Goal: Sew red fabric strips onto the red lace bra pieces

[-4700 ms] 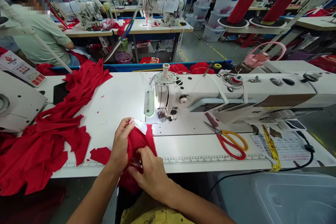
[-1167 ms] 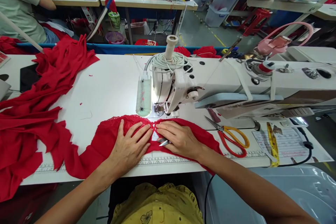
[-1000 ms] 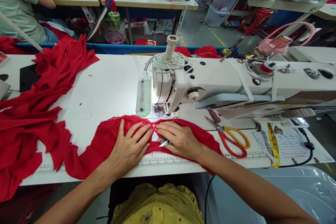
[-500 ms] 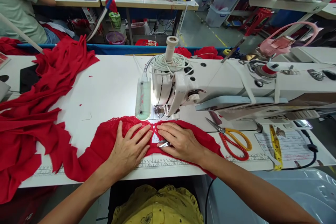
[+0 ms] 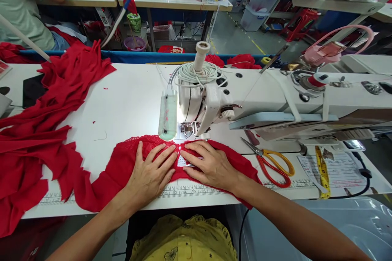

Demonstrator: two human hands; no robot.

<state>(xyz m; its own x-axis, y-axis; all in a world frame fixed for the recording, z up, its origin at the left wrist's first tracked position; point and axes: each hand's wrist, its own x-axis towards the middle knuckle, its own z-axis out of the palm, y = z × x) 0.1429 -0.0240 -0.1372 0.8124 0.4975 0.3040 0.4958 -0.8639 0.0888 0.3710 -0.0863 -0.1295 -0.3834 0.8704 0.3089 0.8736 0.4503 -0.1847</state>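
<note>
A red lace fabric piece lies spread flat on the white table, just in front of the sewing machine's presser foot. My left hand presses flat on the fabric with fingers spread, pointing toward the needle. My right hand lies on the fabric's right half, fingers stretched toward the foot. Small metal snips are tucked under its thumb, with only the tips showing. The fingertips of both hands nearly meet at a gap in the lace.
The white sewing machine spans the right side, with a lamp beside the needle. Scissors and a yellow tape measure lie to the right. A heap of red fabric covers the left. Another person sits at the far left.
The fabric, bunched in both hands at first, is now spread flat before the presser foot. Over the last second both hands crept slightly toward the needle.
</note>
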